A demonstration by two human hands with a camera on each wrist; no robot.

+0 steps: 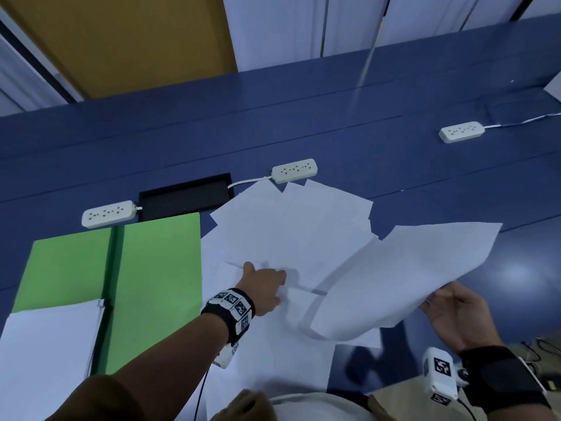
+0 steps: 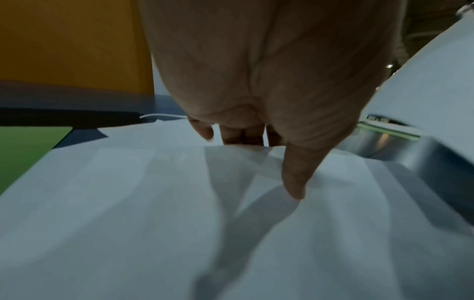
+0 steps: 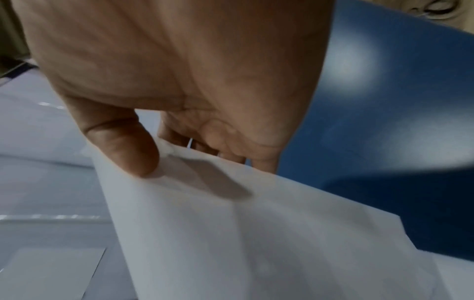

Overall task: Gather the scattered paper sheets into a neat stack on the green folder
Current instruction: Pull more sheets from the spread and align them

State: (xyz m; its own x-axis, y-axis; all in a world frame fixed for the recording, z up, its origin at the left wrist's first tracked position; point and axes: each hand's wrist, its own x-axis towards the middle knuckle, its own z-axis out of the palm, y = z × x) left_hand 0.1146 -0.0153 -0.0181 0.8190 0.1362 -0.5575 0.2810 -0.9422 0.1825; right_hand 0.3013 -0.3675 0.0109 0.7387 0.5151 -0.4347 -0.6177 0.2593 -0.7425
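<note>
An open green folder (image 1: 158,268) lies at the left of the blue table, with a white paper stack (image 1: 48,344) on its near left half. Scattered paper sheets (image 1: 291,226) overlap in the middle. My left hand (image 1: 267,279) is down on them. In the left wrist view its curled fingers (image 2: 241,138) and thumb pinch up a fold of a sheet (image 2: 128,203). My right hand (image 1: 440,299) holds a bundle of lifted sheets (image 1: 409,268) by its near edge. The thumb (image 3: 128,148) lies on top of the bundle (image 3: 256,233), and the fingers are underneath.
Three white power strips sit on the table: one (image 1: 107,213) behind the folder, one (image 1: 294,171) behind the sheets, one (image 1: 461,132) far right. A black cable recess (image 1: 185,197) lies beside the folder's far corner. Bare blue tabletop (image 1: 516,268) extends to the right.
</note>
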